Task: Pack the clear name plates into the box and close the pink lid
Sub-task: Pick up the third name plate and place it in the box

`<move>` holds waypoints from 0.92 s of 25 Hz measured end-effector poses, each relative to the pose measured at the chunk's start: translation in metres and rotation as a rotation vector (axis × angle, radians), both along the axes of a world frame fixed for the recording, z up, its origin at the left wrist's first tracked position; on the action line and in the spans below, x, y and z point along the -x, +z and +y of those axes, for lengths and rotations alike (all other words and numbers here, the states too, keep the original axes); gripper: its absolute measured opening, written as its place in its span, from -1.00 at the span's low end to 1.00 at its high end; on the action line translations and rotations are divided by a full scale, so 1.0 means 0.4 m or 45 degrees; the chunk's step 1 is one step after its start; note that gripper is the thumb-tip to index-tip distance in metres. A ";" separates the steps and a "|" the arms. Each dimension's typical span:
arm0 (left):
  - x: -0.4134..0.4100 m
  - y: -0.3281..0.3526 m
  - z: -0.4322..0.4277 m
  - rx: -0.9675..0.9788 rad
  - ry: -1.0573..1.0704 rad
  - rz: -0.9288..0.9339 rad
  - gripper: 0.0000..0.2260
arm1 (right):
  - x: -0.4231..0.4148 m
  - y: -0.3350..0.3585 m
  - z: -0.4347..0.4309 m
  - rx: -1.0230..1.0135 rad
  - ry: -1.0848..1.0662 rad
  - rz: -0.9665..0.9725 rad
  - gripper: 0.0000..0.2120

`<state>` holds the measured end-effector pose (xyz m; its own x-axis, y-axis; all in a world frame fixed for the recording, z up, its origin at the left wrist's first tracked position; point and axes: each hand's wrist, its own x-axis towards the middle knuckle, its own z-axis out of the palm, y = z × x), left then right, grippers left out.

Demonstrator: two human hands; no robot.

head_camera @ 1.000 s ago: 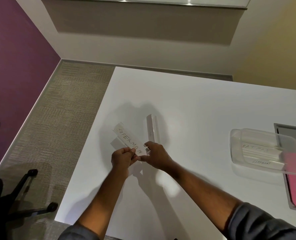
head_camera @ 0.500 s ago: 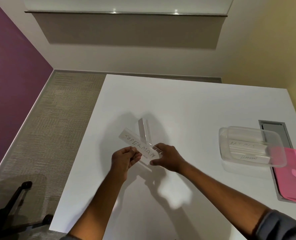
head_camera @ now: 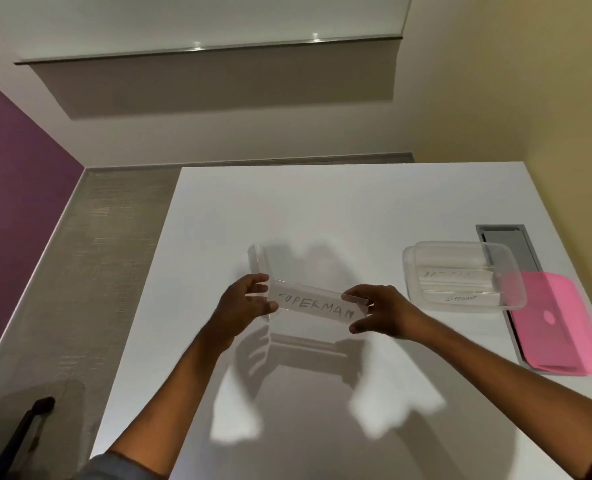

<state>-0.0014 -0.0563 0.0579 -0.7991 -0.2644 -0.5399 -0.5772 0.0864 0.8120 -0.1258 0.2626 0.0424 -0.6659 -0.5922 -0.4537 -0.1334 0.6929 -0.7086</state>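
Left hand (head_camera: 244, 304): fingers pinching the left end of the SUPERMAN name plate (head_camera: 317, 304).
Right hand (head_camera: 379, 311): fingers pinching the plate's right end.
SUPERMAN name plate: lifted above the white bench (head_camera: 339, 209), lettering readable.
Second clear plate (head_camera: 258, 263): on the bench behind the left hand.
Clear box (head_camera: 460, 273): to the right, holding the BATMAN and ELEPHANT plates.
Pink lid (head_camera: 561, 327): beside the box, partly under its right edge.
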 end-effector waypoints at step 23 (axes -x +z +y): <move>0.313 0.067 0.535 0.923 -1.249 0.263 -0.44 | 0.196 0.084 0.525 -0.179 0.191 0.206 -0.32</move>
<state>-0.1266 0.1576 0.0847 -0.8808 0.3087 -0.3589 0.1182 0.8776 0.4647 -0.2040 0.4726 0.0761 -0.6459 -0.6287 -0.4331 -0.3460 0.7468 -0.5680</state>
